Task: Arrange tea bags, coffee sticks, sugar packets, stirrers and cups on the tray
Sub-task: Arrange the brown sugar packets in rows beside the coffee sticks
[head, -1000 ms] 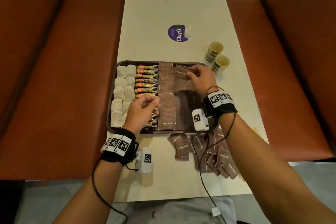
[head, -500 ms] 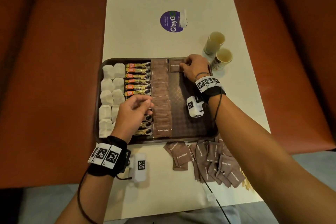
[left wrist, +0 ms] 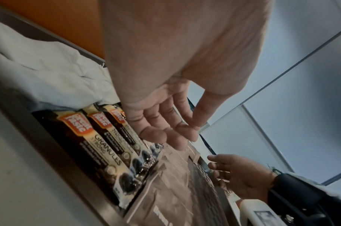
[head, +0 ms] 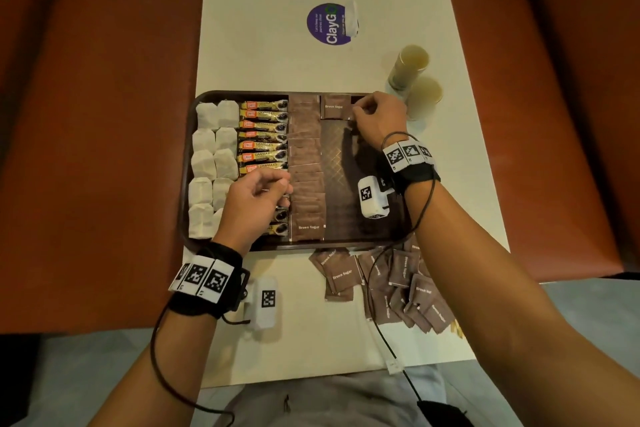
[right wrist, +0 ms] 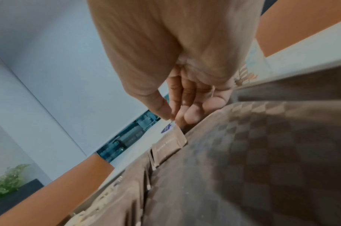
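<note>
The dark tray (head: 337, 163) holds white tea bags (head: 214, 163) on the left, then coffee sticks (head: 265, 135), then a column of brown sugar packets (head: 306, 163). One brown sugar packet (head: 334, 107) lies flat at the far end beside that column. My right hand (head: 358, 109) pinches its right edge between thumb and forefinger; the right wrist view shows the pinch (right wrist: 173, 117) at the packet's corner (right wrist: 169, 145). My left hand (head: 282, 185) hovers over the nearer coffee sticks (left wrist: 105, 145), fingers loosely curled and holding nothing.
Two paper cups (head: 410, 66) (head: 424, 94) stand on the table just right of the tray's far corner. A heap of loose sugar packets (head: 398, 284) lies on the table in front of the tray. A purple round sticker (head: 330, 23) is farther back. Orange benches flank the table.
My right hand carried the sugar packet to the tray's far end and laid it flat beside the sugar column. My left hand stayed over the coffee sticks.
</note>
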`<state>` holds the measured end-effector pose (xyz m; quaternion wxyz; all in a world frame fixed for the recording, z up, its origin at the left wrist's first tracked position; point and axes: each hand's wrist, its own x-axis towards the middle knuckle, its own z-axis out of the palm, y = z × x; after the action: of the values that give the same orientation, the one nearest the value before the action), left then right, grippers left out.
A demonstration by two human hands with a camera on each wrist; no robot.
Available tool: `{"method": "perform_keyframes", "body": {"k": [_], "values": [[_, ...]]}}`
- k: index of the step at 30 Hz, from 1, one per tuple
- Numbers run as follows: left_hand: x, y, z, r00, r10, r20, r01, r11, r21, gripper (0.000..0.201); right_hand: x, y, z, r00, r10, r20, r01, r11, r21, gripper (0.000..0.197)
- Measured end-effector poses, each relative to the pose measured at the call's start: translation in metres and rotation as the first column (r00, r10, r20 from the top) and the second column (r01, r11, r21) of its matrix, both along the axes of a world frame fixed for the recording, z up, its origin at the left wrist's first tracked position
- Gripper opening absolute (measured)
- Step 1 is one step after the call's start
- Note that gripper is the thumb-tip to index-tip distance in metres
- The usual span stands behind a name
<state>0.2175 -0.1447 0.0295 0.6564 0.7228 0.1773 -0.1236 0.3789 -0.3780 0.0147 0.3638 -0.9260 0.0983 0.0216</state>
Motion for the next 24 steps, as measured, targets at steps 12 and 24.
{"method": "perform_keyframes", "body": {"k": [12,24], "values": [[-0.061,-0.03,0.013,0.974,-0.212,0.079,0.204,0.974,0.102,0.011,-0.171,-0.01,0.046,0.994,0.104,0.018,-0.106,0.97,0.22,0.007],[-0.128,-0.051,-0.034,0.832,-0.529,0.166,0.37,0.753,0.544,0.036,-0.287,-0.024,0.017,0.981,0.098,-0.165,-0.107,0.993,-0.043,0.008]]}}
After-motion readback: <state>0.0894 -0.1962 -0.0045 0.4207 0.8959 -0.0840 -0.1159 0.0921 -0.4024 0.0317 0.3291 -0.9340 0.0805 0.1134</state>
